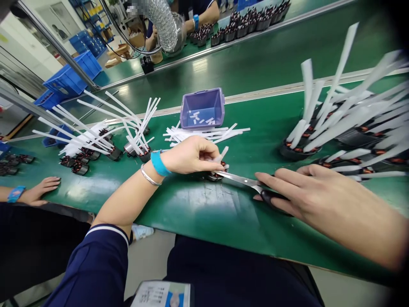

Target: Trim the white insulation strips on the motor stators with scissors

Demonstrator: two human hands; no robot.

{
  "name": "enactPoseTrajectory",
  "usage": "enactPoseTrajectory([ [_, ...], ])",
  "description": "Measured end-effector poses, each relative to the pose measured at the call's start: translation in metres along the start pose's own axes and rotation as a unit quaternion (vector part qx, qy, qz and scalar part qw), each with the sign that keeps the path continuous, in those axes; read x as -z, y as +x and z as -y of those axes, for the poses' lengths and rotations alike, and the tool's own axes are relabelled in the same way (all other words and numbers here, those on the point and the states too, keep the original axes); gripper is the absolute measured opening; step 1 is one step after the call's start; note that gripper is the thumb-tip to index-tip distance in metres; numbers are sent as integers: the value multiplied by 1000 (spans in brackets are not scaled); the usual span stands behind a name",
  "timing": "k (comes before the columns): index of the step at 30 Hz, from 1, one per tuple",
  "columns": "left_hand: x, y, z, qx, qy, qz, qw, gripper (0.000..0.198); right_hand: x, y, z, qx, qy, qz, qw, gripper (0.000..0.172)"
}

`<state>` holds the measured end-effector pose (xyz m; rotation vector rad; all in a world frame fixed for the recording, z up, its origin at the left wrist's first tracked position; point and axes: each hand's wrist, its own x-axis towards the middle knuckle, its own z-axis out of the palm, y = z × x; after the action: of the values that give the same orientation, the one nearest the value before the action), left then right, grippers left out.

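My right hand [308,192] grips black-handled scissors [245,181], the blades reaching left to a small motor stator [214,176] on the bench. Over that stator, my left hand [193,157] is closed in a pinch on a white strip [224,153] that sticks up from it. Its fingers partly hide the stator, and I cannot tell whether the blades are apart. Just beyond my left hand lies a loose pile of white strips [234,133]. Behind the pile stands a purple bin [220,104] with several short white pieces inside.
Stators with long white strips [295,151] crowd the right side. More strip-filled stators [140,151] stand at the left, near a co-worker's hand [44,189]. A metal rail [249,94] runs behind the bin. Across it are a flexible duct [164,32] and rows of stators [243,27].
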<state>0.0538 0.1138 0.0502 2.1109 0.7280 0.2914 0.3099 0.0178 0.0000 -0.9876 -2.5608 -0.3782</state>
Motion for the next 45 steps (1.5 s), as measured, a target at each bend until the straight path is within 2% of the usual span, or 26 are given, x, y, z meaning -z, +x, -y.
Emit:
enactPoseTrajectory([
  [4,4,-12,9,29,-34,-36,998,21,5,-30,9,-77,17,-10,997,33],
  [7,2,-15,13,58,-63,-42,995,18,3,-47,15,-149,17,23,988,37],
  [10,0,-9,13,56,-64,-35,996,14,-3,-42,19,-163,-9,32,986,42],
  [16,6,10,0,29,6,47,998,37,-10,-9,16,-134,-4,49,990,30],
  [23,9,22,-13,-13,108,88,990,12,-15,-2,0,-82,-22,50,995,25],
  [28,9,27,-18,-12,162,117,980,9,-15,2,-5,-57,-27,23,998,21],
  [32,5,28,-19,-24,197,108,974,14,-17,3,-9,-21,-39,-10,999,19],
  [36,-1,25,-21,-54,250,87,963,14,-21,2,-14,-6,-40,-18,999,20],
  [39,-4,25,-23,-63,261,94,959,13,-22,1,-15,5,-46,-23,999,19],
  [42,-6,26,-21,-60,239,89,965,11,-21,2,-13,8,-55,-32,998,21],
  [45,-4,24,-15,-34,146,54,987,9,-18,3,-12,-7,-58,-49,997,26],
])
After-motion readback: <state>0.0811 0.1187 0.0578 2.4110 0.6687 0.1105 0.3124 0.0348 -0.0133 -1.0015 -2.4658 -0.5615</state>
